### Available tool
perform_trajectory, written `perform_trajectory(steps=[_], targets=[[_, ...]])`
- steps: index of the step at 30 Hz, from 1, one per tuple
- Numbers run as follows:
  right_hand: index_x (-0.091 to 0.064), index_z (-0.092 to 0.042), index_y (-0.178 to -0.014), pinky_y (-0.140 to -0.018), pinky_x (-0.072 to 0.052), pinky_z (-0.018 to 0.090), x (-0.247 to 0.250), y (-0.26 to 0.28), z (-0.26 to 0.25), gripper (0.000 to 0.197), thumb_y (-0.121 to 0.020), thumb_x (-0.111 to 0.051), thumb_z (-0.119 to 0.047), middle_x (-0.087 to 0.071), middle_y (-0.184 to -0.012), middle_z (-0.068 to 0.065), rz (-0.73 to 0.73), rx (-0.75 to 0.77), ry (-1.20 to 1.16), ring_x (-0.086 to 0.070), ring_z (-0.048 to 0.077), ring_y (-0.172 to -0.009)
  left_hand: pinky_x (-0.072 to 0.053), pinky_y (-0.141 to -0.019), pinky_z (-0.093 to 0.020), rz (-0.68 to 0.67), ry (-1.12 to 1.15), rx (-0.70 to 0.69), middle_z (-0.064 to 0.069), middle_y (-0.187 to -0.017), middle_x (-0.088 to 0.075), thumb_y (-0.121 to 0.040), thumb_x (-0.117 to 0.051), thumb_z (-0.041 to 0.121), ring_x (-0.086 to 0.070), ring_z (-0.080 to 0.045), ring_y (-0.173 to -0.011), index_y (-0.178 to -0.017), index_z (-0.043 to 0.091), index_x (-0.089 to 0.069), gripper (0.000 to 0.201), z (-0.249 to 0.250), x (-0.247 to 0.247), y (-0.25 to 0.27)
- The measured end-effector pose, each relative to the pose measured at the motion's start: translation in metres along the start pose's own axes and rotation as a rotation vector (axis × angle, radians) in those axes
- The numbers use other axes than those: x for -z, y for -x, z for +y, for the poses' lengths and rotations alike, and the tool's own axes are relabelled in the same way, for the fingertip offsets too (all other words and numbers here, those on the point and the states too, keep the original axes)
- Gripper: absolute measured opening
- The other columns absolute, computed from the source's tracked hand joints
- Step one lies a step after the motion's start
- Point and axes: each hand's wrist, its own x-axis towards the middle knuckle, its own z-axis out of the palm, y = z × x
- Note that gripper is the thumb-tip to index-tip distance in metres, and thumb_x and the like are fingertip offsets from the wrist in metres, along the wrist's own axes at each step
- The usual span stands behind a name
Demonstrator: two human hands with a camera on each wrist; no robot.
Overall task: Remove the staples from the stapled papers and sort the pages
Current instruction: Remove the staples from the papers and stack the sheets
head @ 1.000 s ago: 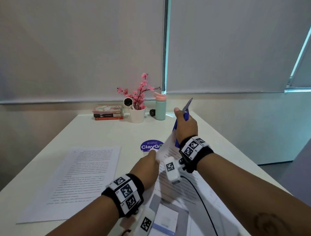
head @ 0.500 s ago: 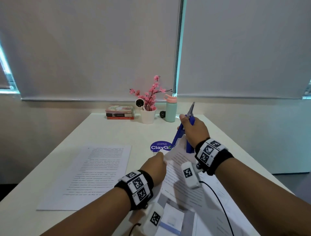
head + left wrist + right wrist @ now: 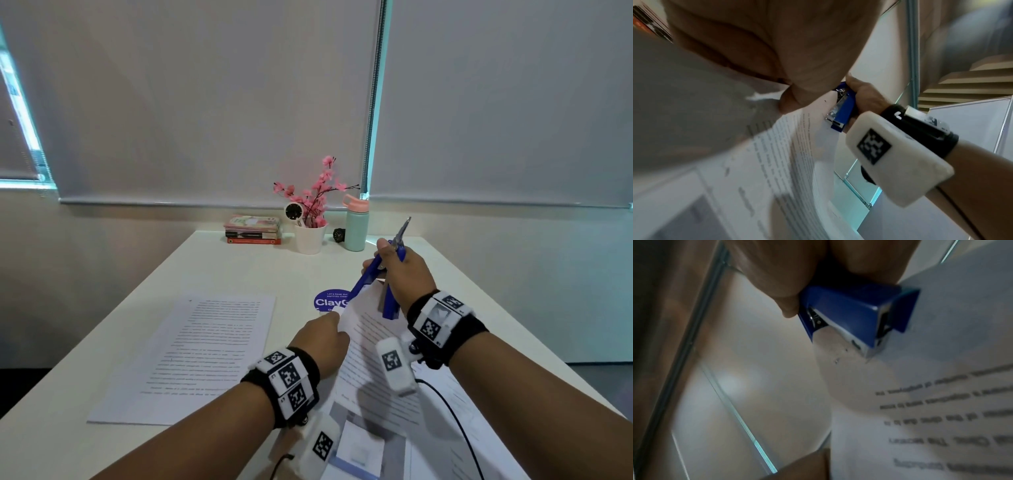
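My right hand (image 3: 404,274) grips a blue stapler (image 3: 390,294), its metal tail pointing up and its front end against the raised top corner of the stapled papers (image 3: 373,346). My left hand (image 3: 322,339) pinches that corner from the left. In the left wrist view the stapler (image 3: 844,107) lies against the lifted sheet (image 3: 777,154). In the right wrist view the stapler (image 3: 851,311) sits at the page's corner (image 3: 941,369), where small staple marks show. One loose printed page (image 3: 205,349) lies flat to the left.
At the table's far edge stand a stack of books (image 3: 253,233), a white pot of pink flowers (image 3: 310,238) and a mint bottle (image 3: 356,228). A blue round sticker (image 3: 329,301) lies beyond my left hand. A black cable (image 3: 455,418) crosses the near papers.
The head view has swung left, so everything sits further right in the picture. Both hands keep their holds, with the stapler still at the lifted paper corner.
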Motion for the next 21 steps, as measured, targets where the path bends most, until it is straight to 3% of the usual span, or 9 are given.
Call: perform_trajectory(steps=[4, 6, 10, 12, 16, 18, 21], targets=[[-0.058, -0.011, -0.091, -0.094, -0.052, 0.054, -0.003, 0.006, 0.0, 0.039, -0.095, -0.053, -0.049, -0.074, -0.086, 0.016, -0.006, -0.08, -0.19, -0.071, 0.036, -0.089, -0.043, -0.065, -0.023, 0.072, 0.163, -0.09, 0.004, -0.093, -0.066, -0.093, -0.055, 0.031, -0.06, -0.011, -0.082, -0.099, 0.02, -0.062, 0.014, 0.001, 0.001, -0.001], [-0.058, -0.009, -0.092, -0.092, -0.053, 0.054, -0.006, 0.011, 0.0, 0.039, -0.096, -0.053, -0.048, -0.074, -0.087, 0.017, -0.03, -0.074, -0.183, -0.071, 0.037, -0.089, -0.037, -0.058, -0.017, 0.093, 0.242, -0.141, 0.012, -0.076, -0.063, -0.09, -0.063, 0.031, -0.055, -0.003, -0.067, -0.087, 0.025, -0.064, 0.007, 0.007, 0.002, -0.002], [-0.059, -0.007, -0.09, -0.088, -0.056, 0.049, -0.012, 0.022, -0.004, 0.039, -0.098, -0.05, -0.045, -0.074, -0.087, 0.018, -0.083, 0.011, -0.121, -0.072, 0.034, -0.085, -0.031, -0.049, -0.018, 0.118, 0.275, -0.149, 0.009, -0.052, -0.048, -0.086, -0.068, 0.026, -0.042, -0.002, -0.047, -0.056, 0.021, -0.053, 0.034, 0.014, 0.001, -0.006], [-0.059, -0.007, -0.091, -0.087, -0.057, 0.048, -0.012, 0.023, -0.005, 0.039, -0.098, -0.05, -0.044, -0.074, -0.086, 0.018, -0.094, 0.021, -0.125, -0.072, 0.033, -0.083, -0.027, -0.046, -0.017, 0.149, 0.311, -0.132, 0.008, -0.045, -0.041, -0.086, -0.067, 0.025, -0.036, -0.003, -0.042, -0.049, 0.022, -0.045, 0.044, 0.014, -0.001, -0.006], [-0.059, -0.005, -0.096, -0.087, -0.056, 0.05, -0.009, 0.023, -0.006, 0.044, -0.097, -0.05, -0.048, -0.074, -0.083, 0.012, -0.106, 0.05, -0.048, -0.072, 0.03, -0.08, -0.032, -0.051, -0.021, 0.15, 0.354, -0.1, 0.007, -0.051, -0.046, -0.087, -0.062, 0.024, -0.039, -0.007, -0.047, -0.06, 0.014, -0.056, 0.03, 0.01, -0.001, -0.005], [-0.058, -0.008, -0.092, -0.087, -0.055, 0.053, -0.007, 0.024, -0.007, 0.043, -0.096, -0.05, -0.05, -0.073, -0.081, 0.012, -0.055, 0.076, -0.051, -0.071, 0.032, -0.08, -0.039, -0.057, -0.028, 0.151, 0.353, -0.088, -0.001, -0.057, -0.053, -0.087, -0.06, 0.022, -0.045, -0.013, -0.054, -0.067, 0.005, -0.059, 0.026, 0.005, 0.001, -0.007], [-0.057, -0.019, -0.083, -0.084, -0.055, 0.055, 0.0, 0.02, -0.009, 0.05, -0.083, -0.05, -0.068, -0.07, -0.08, 0.012, 0.107, 0.115, -0.026, -0.069, 0.035, -0.081, -0.047, -0.071, -0.03, 0.143, 0.317, -0.058, -0.01, -0.086, -0.071, -0.09, -0.055, 0.019, -0.062, -0.02, -0.077, -0.091, 0.005, -0.069, 0.02, -0.005, 0.008, -0.008]])
